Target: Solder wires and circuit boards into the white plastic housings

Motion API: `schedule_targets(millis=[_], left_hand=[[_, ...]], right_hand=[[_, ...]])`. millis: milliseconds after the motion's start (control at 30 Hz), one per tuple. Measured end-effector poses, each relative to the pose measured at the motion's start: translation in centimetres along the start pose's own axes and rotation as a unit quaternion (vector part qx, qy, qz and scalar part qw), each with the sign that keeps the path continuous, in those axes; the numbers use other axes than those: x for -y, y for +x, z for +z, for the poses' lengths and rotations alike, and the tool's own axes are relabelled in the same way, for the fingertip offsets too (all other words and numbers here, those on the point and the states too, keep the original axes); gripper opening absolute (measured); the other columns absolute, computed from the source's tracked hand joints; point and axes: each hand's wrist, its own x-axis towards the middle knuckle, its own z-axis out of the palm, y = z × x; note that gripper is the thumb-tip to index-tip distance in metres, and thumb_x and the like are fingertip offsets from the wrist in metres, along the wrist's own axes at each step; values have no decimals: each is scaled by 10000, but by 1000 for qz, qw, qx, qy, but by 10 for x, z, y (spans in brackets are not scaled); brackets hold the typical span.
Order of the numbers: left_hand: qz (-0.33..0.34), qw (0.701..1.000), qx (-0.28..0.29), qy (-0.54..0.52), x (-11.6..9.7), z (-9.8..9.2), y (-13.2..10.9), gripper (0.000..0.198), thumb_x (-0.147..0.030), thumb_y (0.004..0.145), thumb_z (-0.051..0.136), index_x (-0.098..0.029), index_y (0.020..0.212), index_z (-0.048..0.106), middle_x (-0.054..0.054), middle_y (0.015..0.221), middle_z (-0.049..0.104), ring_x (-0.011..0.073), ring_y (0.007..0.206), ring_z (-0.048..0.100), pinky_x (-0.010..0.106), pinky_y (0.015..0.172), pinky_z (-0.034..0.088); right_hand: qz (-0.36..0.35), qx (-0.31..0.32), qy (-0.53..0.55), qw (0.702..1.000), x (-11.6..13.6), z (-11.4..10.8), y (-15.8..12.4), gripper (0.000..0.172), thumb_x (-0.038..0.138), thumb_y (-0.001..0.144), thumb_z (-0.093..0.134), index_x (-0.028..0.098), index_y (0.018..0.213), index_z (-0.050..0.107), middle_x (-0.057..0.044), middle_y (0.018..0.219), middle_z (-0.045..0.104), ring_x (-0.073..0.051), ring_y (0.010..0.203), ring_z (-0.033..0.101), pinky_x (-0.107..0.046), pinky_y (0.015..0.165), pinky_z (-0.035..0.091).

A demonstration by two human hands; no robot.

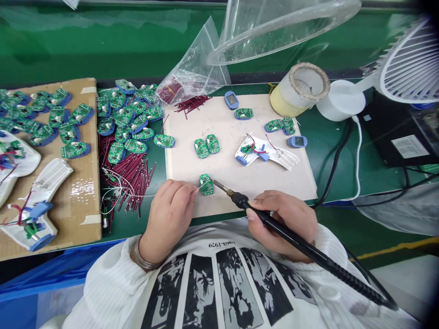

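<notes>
- Green circuit board [206, 184] lies on the near part of a pale work mat [236, 183], just beyond the person's hands, with a thin wire lead running from it toward the left hand.
- Left hand [169, 219] is curled, its fingertips [194, 188] pinching that lead and touching the board's left edge.
- Right hand [283, 224] is closed around the black handle of a soldering iron [291, 240], whose metal tip [219, 184] touches or nearly touches the board; the exact contact point is too small to make out.
- Mat's near edge passes just under both hands. Two more boards [207, 145] sit well beyond the iron's tip, and a white plastic housing with blue parts [270, 155] lies to the right.
- Cut red wires [132, 178] fan out on the green bench mat [329, 137], just left of the work mat, beside a heap of blue-backed boards [125, 114].
- Cardboard tray [85, 201] holds more boards and runs off the left edge of the view, with its white housings partly cut off.
- White fan [408, 64] is cut off at the right edge. A cylinder wrapped in yellowish tape [298, 89] has a rough rim, and what it is remains hard to tell.
- Crinkled plastic bag [192, 64] holds red wires.
</notes>
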Motion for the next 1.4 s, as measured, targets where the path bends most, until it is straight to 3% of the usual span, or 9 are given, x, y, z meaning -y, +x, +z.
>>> schedule_targets(millis=[533,733,1400], left_hand=[[0,1000,-14,-13,-1,0,-2,86,-94,885,571,-179,896,570,53,801,673,192,741,566,325,706,471],[3,1000,1,-6,-1,1,-1,80,-87,883,569,-166,889,576,59,798,670,196,745,559,324,708,468],[5,1000,0,-14,0,2,-3,93,-57,864,593,-143,896,582,66,806,668,197,751,547,323,723,469]], right_hand=[[-31,22,4,999,0,-8,3,226,69,754,606,209,923,554,-18,652,635,-183,532,642,-284,437,537],[-20,-4,13,1000,1,-2,2,197,59,750,598,199,882,561,-24,649,635,-170,537,629,-281,461,544],[-22,-3,25,999,0,2,-1,188,74,752,608,198,888,569,-21,643,624,-169,553,624,-283,488,539]])
